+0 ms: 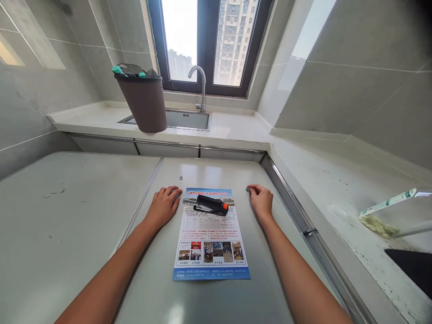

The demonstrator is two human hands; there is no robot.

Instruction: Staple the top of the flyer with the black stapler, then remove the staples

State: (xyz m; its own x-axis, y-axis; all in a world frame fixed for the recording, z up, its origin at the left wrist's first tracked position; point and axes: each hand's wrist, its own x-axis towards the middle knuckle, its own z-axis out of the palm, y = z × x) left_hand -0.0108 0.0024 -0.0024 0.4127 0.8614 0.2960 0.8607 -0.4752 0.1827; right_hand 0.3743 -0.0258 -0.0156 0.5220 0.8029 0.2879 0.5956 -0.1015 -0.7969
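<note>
A printed flyer with a blue border lies flat on the grey tabletop. A black stapler with an orange end rests across the flyer's upper part. My left hand lies on the table just left of the flyer, fingers loosely curled, fingertips near the stapler's metal end. My right hand rests on the table right of the flyer, fingers curled under in a pinch; what they hold, if anything, is too small to name.
A small staple-like speck lies beyond the flyer. A brown bin stands by the sink and tap under the window. A white counter runs along the right, with a tube.
</note>
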